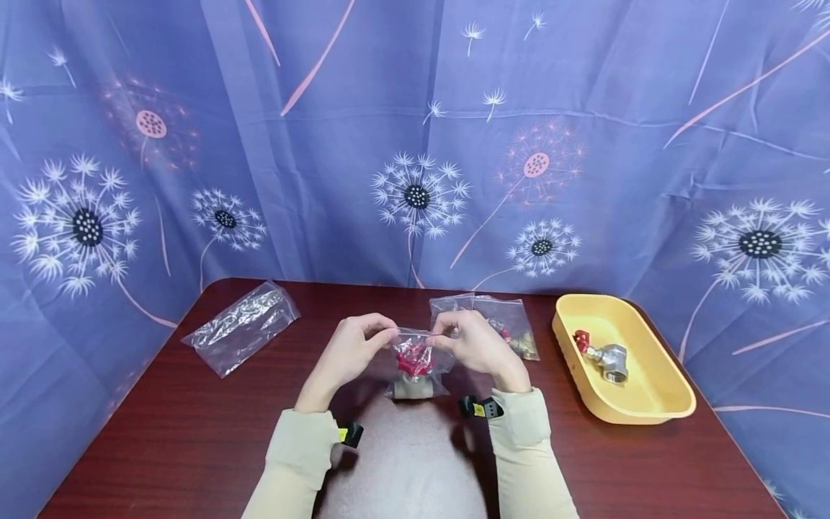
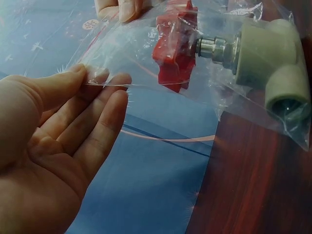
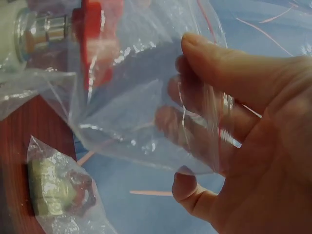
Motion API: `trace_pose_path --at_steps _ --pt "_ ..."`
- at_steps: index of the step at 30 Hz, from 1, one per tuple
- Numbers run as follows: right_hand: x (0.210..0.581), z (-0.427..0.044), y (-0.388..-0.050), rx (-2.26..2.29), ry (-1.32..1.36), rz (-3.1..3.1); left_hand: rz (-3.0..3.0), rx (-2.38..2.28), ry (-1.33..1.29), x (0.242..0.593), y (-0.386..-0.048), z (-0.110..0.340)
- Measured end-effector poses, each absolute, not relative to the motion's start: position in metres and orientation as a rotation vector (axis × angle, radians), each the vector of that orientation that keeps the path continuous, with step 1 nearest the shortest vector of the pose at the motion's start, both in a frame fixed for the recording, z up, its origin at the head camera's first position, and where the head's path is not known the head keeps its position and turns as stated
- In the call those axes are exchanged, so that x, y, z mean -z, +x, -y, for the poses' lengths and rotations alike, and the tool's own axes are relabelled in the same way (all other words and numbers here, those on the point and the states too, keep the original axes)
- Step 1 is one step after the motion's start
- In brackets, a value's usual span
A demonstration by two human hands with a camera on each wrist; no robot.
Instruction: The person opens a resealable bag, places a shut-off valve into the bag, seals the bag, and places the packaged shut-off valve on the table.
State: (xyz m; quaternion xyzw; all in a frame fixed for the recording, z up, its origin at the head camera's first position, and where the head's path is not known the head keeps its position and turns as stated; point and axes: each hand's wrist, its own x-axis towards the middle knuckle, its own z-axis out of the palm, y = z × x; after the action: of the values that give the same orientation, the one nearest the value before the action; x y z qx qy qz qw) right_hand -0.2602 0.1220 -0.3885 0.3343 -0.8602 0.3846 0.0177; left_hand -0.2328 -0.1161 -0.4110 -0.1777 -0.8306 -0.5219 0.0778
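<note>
A clear zip bag (image 1: 444, 359) with a red seal line stands at mid-table. Inside it is a valve with a red handwheel (image 1: 413, 359) and a pale grey-green tee-shaped body (image 1: 413, 388); a metal stem (image 2: 217, 50) joins the two. My left hand (image 1: 353, 349) pinches the bag's upper left edge between thumb and fingers. At the opposite upper edge, my right hand (image 1: 476, 342) pinches the film, thumb in front and fingers seen through the plastic (image 3: 141, 112) in the right wrist view. Neither hand touches the valve itself.
A flat clear bag (image 1: 243, 328) lies at the back left. Behind my right hand are bagged parts, including a brass-coloured valve (image 3: 51, 187). The yellow tray (image 1: 648, 416) at right holds a metal valve (image 1: 612, 362) with a red handle. A patterned curtain (image 1: 324, 180) hangs behind the table.
</note>
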Motion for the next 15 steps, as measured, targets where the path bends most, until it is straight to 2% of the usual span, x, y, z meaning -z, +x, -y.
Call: trace_pose_path --at_steps 15 --pt "0.3857 -0.1220 -0.2570 -1.174 1.026 2.702 2.505 1.572 -0.508 0.4123 -0.2326 0.1166"
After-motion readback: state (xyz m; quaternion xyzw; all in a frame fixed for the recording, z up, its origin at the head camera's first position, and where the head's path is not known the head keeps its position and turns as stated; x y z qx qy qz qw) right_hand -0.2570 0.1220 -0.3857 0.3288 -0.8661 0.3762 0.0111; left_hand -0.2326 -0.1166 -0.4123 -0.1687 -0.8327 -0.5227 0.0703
